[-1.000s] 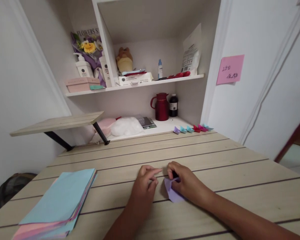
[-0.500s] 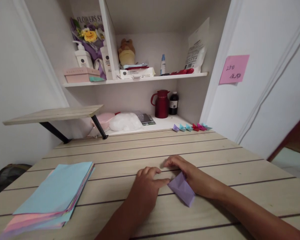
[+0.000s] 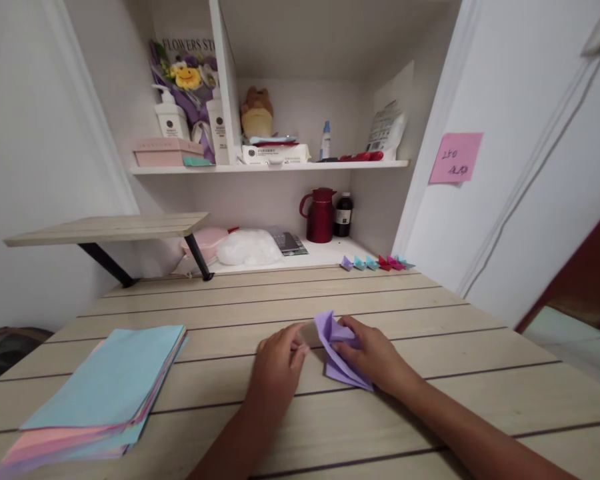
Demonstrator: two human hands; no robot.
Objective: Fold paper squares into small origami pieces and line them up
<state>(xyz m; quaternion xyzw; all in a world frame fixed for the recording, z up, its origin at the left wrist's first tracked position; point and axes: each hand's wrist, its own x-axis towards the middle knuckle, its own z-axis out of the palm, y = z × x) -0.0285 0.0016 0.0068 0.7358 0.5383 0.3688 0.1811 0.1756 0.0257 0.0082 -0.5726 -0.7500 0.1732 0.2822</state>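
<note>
A folded sheet of purple paper (image 3: 337,360) stands partly opened on the table, its layers spread at the top left. My right hand (image 3: 375,353) grips it from the right, thumb on the near face and fingers behind the upper edge. Just left of the paper is my left hand (image 3: 280,360), its fingers loosely curved and the thumb apart from the index finger. I see nothing held in it, and a small gap separates it from the purple paper.
A stack of coloured paper (image 3: 110,373) lies at the left. Small folded paper pieces (image 3: 373,263) line the table's back edge. Behind them stand a red jug (image 3: 321,217) and a dark bottle (image 3: 343,215). A raised wooden shelf (image 3: 110,225) juts over the back left.
The purple paper has been lifted and spread open from a flatter fold. My right hand now pinches it, while my left hand has drawn slightly left of it. The view has shifted a little.
</note>
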